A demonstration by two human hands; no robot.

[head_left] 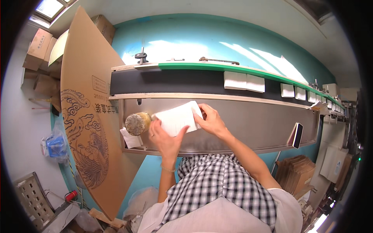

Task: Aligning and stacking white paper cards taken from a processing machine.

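Between my two hands is a stack of white tissues [176, 117], tilted above the metal tray [256, 120]. My left hand [166, 138] grips its near left side, fingers at the left edge and thumb along the front. My right hand [211, 119] holds the right end, thumb in front and fingers behind. Just left of the stack stands a yellowish cylinder with a mottled grey top [136, 123], close to my left fingers. A folded white sheet [131, 138] lies in the tray's left corner.
Behind the tray a black conveyor belt [167, 82] under a green rail [202, 67] carries several white tissue stacks [255, 83]. A large printed cardboard sheet [87, 116] stands at the left. A phone [298, 135] leans at the tray's right. Flattened cardboard [295, 173] is stacked below right.
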